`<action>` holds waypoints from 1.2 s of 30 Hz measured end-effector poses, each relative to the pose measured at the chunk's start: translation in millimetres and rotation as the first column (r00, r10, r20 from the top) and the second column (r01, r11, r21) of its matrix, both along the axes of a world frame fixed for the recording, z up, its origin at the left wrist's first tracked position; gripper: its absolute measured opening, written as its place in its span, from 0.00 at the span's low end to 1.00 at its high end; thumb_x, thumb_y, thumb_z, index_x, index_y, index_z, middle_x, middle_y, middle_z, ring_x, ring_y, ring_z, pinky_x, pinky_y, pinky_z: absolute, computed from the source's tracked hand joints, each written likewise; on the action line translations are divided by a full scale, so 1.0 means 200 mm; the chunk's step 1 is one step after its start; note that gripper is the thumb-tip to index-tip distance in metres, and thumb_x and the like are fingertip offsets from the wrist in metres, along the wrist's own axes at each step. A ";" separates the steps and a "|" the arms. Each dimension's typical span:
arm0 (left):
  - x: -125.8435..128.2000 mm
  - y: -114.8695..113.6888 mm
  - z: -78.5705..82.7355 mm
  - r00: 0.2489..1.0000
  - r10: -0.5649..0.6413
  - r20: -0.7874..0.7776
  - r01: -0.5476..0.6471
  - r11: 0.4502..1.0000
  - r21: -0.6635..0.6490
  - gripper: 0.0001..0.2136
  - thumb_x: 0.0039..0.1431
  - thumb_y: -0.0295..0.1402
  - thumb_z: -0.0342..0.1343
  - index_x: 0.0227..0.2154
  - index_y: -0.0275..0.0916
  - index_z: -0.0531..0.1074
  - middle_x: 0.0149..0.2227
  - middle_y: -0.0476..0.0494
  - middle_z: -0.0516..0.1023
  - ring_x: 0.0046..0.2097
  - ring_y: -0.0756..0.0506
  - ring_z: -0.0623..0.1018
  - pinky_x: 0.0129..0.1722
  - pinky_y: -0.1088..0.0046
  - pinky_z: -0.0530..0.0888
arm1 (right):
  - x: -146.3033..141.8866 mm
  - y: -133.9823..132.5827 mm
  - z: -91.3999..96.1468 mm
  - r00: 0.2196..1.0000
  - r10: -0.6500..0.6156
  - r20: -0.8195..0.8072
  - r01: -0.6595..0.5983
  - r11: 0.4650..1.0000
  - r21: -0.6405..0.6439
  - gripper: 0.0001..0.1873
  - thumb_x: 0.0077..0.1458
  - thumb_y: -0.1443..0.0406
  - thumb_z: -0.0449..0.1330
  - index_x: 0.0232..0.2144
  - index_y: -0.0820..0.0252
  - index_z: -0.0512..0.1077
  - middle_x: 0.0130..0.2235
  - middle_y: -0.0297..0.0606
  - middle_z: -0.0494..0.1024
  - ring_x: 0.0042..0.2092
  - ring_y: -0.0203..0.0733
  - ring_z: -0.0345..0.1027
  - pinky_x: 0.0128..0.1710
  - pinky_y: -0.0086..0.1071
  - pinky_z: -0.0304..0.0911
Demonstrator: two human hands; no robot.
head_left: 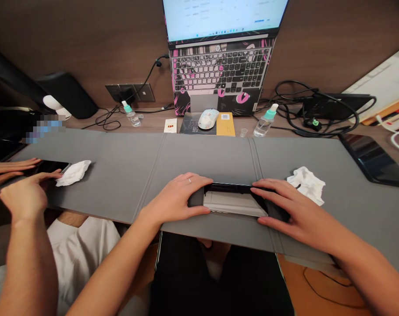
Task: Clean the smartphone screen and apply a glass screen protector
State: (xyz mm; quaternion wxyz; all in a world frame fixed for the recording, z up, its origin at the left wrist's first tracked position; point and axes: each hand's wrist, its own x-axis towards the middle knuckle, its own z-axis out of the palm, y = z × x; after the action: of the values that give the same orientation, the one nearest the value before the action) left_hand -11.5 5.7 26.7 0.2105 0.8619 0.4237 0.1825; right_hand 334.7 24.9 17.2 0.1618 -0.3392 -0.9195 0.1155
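Note:
A smartphone (234,202) lies sideways between my hands, low over the grey desk mat (199,158), its glossy dark face tilted and mirroring light. I cannot tell whether its lower edge touches the mat. At its left end my left hand (181,197) grips it, fingers along the far edge and thumb at the near edge; a ring shows on one finger. My right hand (290,208) holds the right end the same way, fingers on top and thumb below. Just beyond my right hand sits a crumpled white tissue (308,184).
At the left, a co-worker's hands (25,188) touch another phone (51,166) beside a tissue (73,173). Behind the mat stand a laptop (219,70), a mouse (208,119) and spray bottles (265,120) (131,115). Cables (318,127) and a dark tablet-like slab (379,160) lie right.

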 end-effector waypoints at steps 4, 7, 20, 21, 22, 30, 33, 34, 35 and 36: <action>0.00 0.00 0.00 1.000 0.004 0.008 -0.004 1.000 -0.001 0.28 0.61 0.46 0.62 0.62 0.47 0.64 0.58 0.43 0.74 0.58 0.39 0.73 0.58 0.58 0.70 | 0.00 0.00 -0.01 1.000 -0.008 -0.002 0.008 1.000 -0.017 0.30 0.60 0.54 0.62 0.63 0.48 0.66 0.63 0.45 0.69 0.63 0.60 0.63 0.59 0.56 0.66; 0.00 0.00 0.00 1.000 0.006 0.012 -0.006 1.000 -0.001 0.28 0.61 0.45 0.62 0.61 0.47 0.64 0.58 0.43 0.75 0.58 0.39 0.73 0.58 0.58 0.70 | 0.00 0.00 0.00 1.000 -0.014 -0.009 0.013 1.000 -0.019 0.30 0.60 0.53 0.62 0.63 0.48 0.67 0.63 0.45 0.70 0.63 0.60 0.64 0.58 0.56 0.66; 0.01 0.00 0.00 1.000 0.017 0.004 -0.016 1.000 -0.020 0.27 0.61 0.44 0.62 0.61 0.46 0.64 0.58 0.42 0.74 0.58 0.39 0.72 0.59 0.57 0.69 | -0.01 0.00 0.01 1.000 0.001 -0.023 -0.001 1.000 -0.009 0.29 0.60 0.54 0.63 0.62 0.50 0.68 0.62 0.45 0.71 0.63 0.59 0.63 0.60 0.55 0.65; 0.01 0.00 0.00 1.000 0.018 0.005 -0.018 1.000 -0.020 0.27 0.61 0.44 0.62 0.61 0.46 0.64 0.58 0.42 0.74 0.58 0.39 0.72 0.59 0.57 0.69 | -0.01 0.00 0.01 1.000 0.000 -0.023 0.000 1.000 -0.011 0.29 0.60 0.54 0.63 0.62 0.50 0.68 0.62 0.45 0.71 0.63 0.60 0.63 0.60 0.56 0.65; 0.01 0.00 0.00 1.000 0.018 0.006 -0.018 1.000 -0.022 0.27 0.61 0.44 0.62 0.61 0.46 0.64 0.58 0.42 0.74 0.58 0.38 0.72 0.59 0.57 0.69 | -0.01 0.00 0.01 1.000 -0.001 -0.022 0.001 1.000 -0.011 0.29 0.60 0.54 0.63 0.62 0.49 0.67 0.62 0.45 0.71 0.63 0.60 0.63 0.60 0.56 0.65; 0.01 0.00 0.00 1.000 0.022 0.008 -0.022 1.000 -0.017 0.28 0.60 0.44 0.61 0.61 0.46 0.64 0.58 0.42 0.74 0.58 0.38 0.73 0.59 0.56 0.70 | 0.00 -0.01 0.00 1.000 -0.005 -0.015 0.005 1.000 -0.019 0.30 0.60 0.55 0.62 0.63 0.49 0.66 0.64 0.44 0.69 0.64 0.60 0.62 0.60 0.56 0.64; 0.01 0.00 0.01 1.000 0.023 0.005 -0.023 0.999 -0.023 0.27 0.61 0.45 0.61 0.61 0.46 0.64 0.58 0.42 0.74 0.58 0.38 0.72 0.59 0.56 0.70 | 0.00 -0.01 0.00 1.000 -0.001 0.002 0.001 1.000 -0.020 0.30 0.60 0.56 0.61 0.64 0.49 0.65 0.64 0.45 0.68 0.65 0.60 0.61 0.61 0.56 0.64; 0.01 0.00 0.01 1.000 0.023 0.003 -0.022 0.999 -0.025 0.27 0.61 0.45 0.61 0.61 0.46 0.64 0.58 0.42 0.74 0.58 0.38 0.72 0.59 0.56 0.70 | 0.00 -0.01 0.00 1.000 0.000 0.007 0.000 1.000 -0.019 0.31 0.61 0.56 0.61 0.64 0.50 0.65 0.65 0.45 0.67 0.65 0.60 0.60 0.61 0.56 0.63; 0.01 0.00 0.01 1.000 0.022 0.002 -0.022 0.999 -0.027 0.27 0.61 0.44 0.61 0.61 0.46 0.64 0.58 0.42 0.74 0.58 0.38 0.72 0.59 0.56 0.70 | 0.00 -0.01 0.00 1.000 0.002 0.010 -0.002 1.000 -0.018 0.31 0.61 0.56 0.61 0.64 0.50 0.65 0.65 0.45 0.67 0.65 0.60 0.60 0.61 0.57 0.63; 0.01 0.00 0.01 1.000 0.022 0.001 -0.022 0.999 -0.028 0.27 0.61 0.44 0.61 0.61 0.46 0.64 0.58 0.42 0.74 0.58 0.38 0.72 0.59 0.56 0.70 | 0.00 -0.01 0.01 1.000 0.005 0.009 -0.004 1.000 -0.016 0.31 0.61 0.56 0.61 0.64 0.50 0.65 0.65 0.45 0.67 0.65 0.60 0.61 0.61 0.56 0.63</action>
State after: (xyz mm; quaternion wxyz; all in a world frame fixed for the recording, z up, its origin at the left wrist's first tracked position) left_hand -9.4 5.1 28.1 0.2206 0.8541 0.4355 0.1795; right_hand 334.0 22.6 18.2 0.1545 -0.3390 -0.9200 0.1217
